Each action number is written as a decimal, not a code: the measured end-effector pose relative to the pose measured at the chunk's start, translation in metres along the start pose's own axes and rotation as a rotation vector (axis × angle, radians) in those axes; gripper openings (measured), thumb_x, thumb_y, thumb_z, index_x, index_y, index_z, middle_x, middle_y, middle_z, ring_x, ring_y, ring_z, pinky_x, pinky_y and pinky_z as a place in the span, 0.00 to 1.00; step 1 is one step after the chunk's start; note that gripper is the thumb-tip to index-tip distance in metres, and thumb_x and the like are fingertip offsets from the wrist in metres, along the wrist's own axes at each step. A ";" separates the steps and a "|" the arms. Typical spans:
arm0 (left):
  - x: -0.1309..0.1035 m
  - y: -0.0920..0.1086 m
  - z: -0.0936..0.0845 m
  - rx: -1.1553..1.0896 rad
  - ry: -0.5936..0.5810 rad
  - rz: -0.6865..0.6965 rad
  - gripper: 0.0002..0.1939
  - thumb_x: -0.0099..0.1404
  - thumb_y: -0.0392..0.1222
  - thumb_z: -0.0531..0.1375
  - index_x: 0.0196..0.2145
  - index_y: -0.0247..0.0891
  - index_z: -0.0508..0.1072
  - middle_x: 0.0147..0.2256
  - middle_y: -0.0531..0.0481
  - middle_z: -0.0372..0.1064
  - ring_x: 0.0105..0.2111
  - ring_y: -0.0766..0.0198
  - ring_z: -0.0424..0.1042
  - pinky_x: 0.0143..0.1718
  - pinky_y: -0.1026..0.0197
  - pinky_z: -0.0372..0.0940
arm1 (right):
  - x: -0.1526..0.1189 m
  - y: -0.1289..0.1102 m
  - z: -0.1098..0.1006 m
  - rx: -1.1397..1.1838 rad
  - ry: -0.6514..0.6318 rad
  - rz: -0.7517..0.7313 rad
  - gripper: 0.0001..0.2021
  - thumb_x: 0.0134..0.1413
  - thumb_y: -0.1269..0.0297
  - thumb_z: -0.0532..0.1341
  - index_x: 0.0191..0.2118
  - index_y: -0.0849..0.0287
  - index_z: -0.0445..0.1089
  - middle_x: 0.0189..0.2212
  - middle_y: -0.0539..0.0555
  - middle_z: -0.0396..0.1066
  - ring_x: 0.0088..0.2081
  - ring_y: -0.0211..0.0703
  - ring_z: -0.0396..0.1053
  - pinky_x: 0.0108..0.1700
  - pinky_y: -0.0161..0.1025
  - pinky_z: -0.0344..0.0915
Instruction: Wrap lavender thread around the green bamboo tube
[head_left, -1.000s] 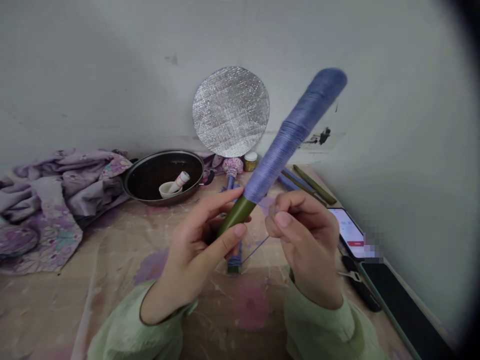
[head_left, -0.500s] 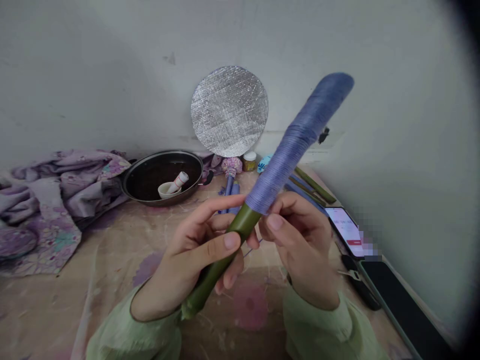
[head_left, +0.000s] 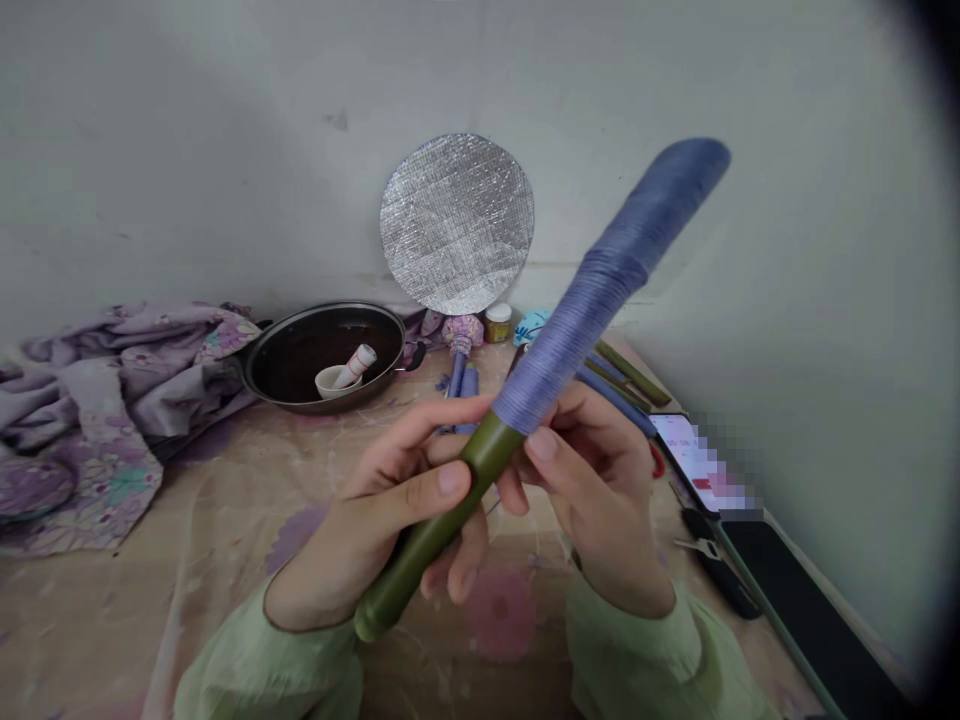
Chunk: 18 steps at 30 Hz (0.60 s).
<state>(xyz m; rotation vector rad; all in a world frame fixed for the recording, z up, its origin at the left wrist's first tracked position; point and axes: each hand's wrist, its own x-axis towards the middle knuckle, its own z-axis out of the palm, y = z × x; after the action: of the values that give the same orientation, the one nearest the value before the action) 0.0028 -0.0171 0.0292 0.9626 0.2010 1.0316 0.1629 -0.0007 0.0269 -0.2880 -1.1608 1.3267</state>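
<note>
Plain grey wall [head_left: 225, 120] behind a desk [head_left: 232, 560] with a floral-patterned cover; green stick [head_left: 420, 545] is held up over the desk, tilted, bare lower end at the near left, upper end at the far right; blue-purple thread winding [head_left: 555, 355] covers its upper part.

Left hand [head_left: 375, 510] grips the bare green section, thumb on top, fingers curled round behind, index reaching to just beside the winding edge; right hand [head_left: 607, 490] has its fingers bent in at the lower edge of the winding, thumb tip there; can't tell whether they pinch a thread, stick hides part of them.

Back left: crumpled floral cloth [head_left: 112, 400] next to black pan [head_left: 274, 355]; small white bowl [head_left: 328, 384] in the pan, white roll [head_left: 355, 366] leaning in it; silver disc [head_left: 457, 220] stands in front of the wall, lidded jar [head_left: 498, 324] near its base.

Right side: green stalks [head_left: 634, 372]; lit phone [head_left: 682, 450], partly pixelated; key [head_left: 701, 547] near the dark-screened device [head_left: 802, 600].
</note>
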 end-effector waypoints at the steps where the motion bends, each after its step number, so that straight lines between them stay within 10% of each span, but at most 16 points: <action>1: 0.000 0.000 0.000 -0.014 -0.016 -0.004 0.17 0.75 0.37 0.56 0.58 0.45 0.73 0.40 0.47 0.79 0.22 0.75 0.76 0.21 0.79 0.65 | 0.000 0.000 0.000 0.001 -0.007 0.010 0.03 0.64 0.69 0.66 0.41 0.56 0.78 0.26 0.47 0.73 0.19 0.28 0.68 0.24 0.28 0.70; 10: -0.001 0.005 -0.005 0.155 0.025 -0.151 0.16 0.76 0.45 0.56 0.58 0.49 0.75 0.29 0.53 0.74 0.25 0.72 0.75 0.25 0.75 0.67 | -0.002 -0.002 -0.004 -0.212 -0.027 0.004 0.07 0.65 0.64 0.64 0.45 0.51 0.80 0.22 0.46 0.67 0.19 0.31 0.63 0.19 0.28 0.60; 18: -0.002 -0.004 -0.002 0.971 0.306 0.379 0.29 0.68 0.34 0.65 0.62 0.57 0.66 0.52 0.51 0.71 0.42 0.65 0.75 0.42 0.61 0.72 | 0.007 -0.001 -0.001 -0.395 0.107 -0.003 0.04 0.58 0.70 0.67 0.33 0.54 0.75 0.21 0.44 0.73 0.21 0.31 0.70 0.21 0.25 0.66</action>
<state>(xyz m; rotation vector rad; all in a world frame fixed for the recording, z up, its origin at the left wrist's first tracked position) 0.0030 -0.0183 0.0242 1.7537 0.8523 1.4631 0.1628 0.0054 0.0307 -0.6352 -1.3257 1.0584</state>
